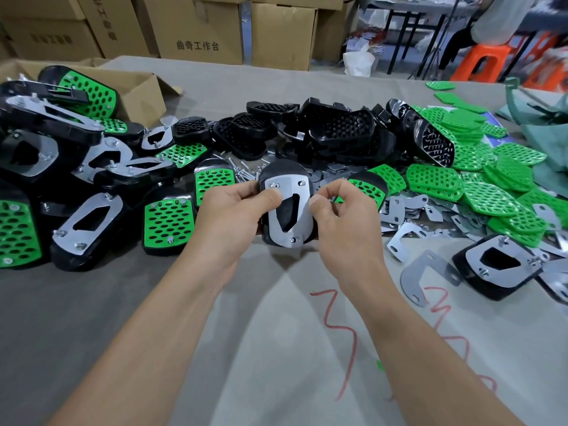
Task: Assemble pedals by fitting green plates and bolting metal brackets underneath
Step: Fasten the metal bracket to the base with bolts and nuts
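Left hand (233, 210) grips upturned pedal (285, 172), thumb on metal bracket (289, 184); right hand (344, 216) curled alongside, grasp indeterminate.

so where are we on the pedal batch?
Done: a heap of finished pedals lies on the left.
In hand: the left hand grips an upturned pedal with its bracket seated and three bolt ends showing. The right hand is at its right edge, and I can't tell if it holds a nut.
Left: a pile of bare black bases, stacked green plates and loose brackets on the right.
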Motion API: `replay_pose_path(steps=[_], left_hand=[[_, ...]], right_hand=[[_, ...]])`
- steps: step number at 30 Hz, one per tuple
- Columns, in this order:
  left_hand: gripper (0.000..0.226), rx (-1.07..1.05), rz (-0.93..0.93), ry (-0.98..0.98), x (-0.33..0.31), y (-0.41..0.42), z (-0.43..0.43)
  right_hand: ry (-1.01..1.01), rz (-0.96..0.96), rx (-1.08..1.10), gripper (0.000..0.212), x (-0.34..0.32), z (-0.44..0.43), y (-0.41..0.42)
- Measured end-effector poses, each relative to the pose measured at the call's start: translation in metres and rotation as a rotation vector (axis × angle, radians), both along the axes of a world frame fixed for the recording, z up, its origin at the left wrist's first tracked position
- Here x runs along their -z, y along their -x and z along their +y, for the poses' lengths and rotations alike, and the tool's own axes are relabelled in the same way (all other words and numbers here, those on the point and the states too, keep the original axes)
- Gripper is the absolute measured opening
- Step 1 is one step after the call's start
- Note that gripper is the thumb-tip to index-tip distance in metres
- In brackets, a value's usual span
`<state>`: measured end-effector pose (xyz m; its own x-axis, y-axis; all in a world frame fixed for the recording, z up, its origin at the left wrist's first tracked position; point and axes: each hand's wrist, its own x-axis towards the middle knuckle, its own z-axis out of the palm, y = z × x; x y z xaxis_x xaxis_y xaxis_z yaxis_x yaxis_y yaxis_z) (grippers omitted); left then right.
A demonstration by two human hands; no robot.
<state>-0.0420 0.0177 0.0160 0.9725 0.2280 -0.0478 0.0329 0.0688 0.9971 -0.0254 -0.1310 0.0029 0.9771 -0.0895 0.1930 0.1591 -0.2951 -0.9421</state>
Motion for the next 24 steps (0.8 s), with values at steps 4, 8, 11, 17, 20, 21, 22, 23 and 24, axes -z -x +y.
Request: replay_pose_path(steps=[4, 8, 11, 17, 20, 21, 22, 23, 24], left_hand=[[0.012, -0.022, -0.007, 0.017, 0.001, 0.0, -0.001], [0.018, -0.024, -0.027, 0.014, 0.0, 0.002, -0.002], [0.018, -0.037, -0.043, 0.013, 0.0, 0.003, -0.005], [0.014, -0.086, -0.025, 0.022, 0.001, 0.002, -0.006], [0.013, -0.088, 0.002, 0.058, 0.001, 0.001, -0.006], [0.014, -0.087, 0.005, 0.065, 0.001, 0.001, -0.007], [0.015, -0.085, 0.006, 0.066, 0.001, 0.001, -0.008], [0.015, -0.083, 0.006, 0.064, 0.002, 0.001, -0.009], [0.016, -0.081, 0.007, 0.063, 0.002, 0.001, -0.01]], right_hand=[[-0.025, -0.001, -0.014, 0.02, 0.0, 0.0, 0.0], [-0.019, -0.001, -0.018, 0.019, -0.001, 0.0, 0.002], [-0.016, -0.004, -0.019, 0.019, -0.002, -0.001, 0.003], [-0.068, 0.043, -0.055, 0.011, -0.005, 0.001, 0.003], [-0.101, 0.12, -0.07, 0.011, -0.008, -0.002, 0.0], [-0.091, 0.119, -0.041, 0.01, -0.01, -0.004, -0.001], [-0.071, 0.093, 0.011, 0.011, -0.011, -0.008, -0.003], [-0.046, 0.044, 0.071, 0.012, -0.013, -0.012, -0.005], [-0.026, -0.012, 0.119, 0.013, -0.015, -0.016, -0.005]])
